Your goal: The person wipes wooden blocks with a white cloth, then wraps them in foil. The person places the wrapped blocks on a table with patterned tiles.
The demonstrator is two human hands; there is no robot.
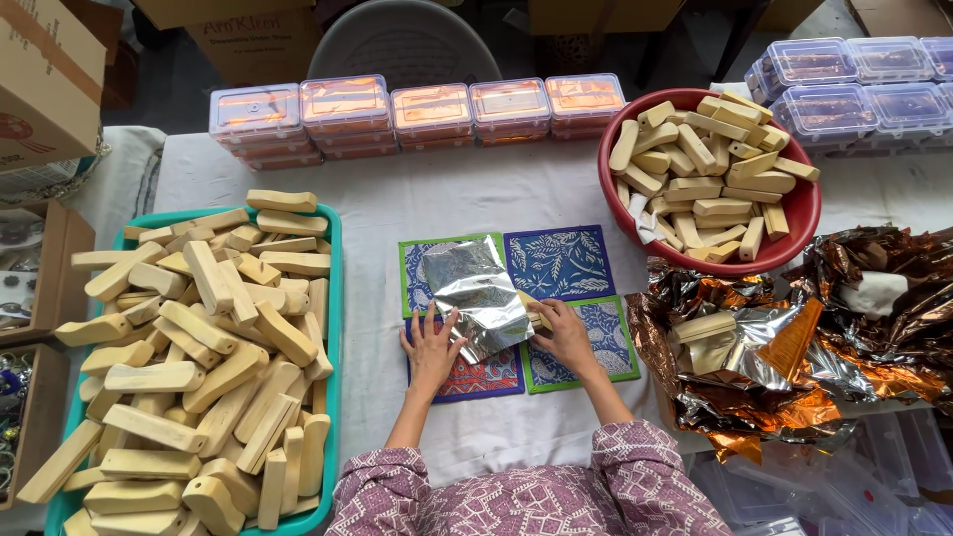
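Fingers [445, 328] of both hands are pressed flat on the silver foil sheet [476, 283] mid-counter, best smoothed tightly around the wooden block [537, 315].

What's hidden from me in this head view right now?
- Wooden piece at the right hand: mostly covered by the silver foil sheet.
- Patterned mats: partly under foil and left hand.
- Teal tray: cut off by the bottom edge.
- Lidded boxes: contents too blurred to tell.
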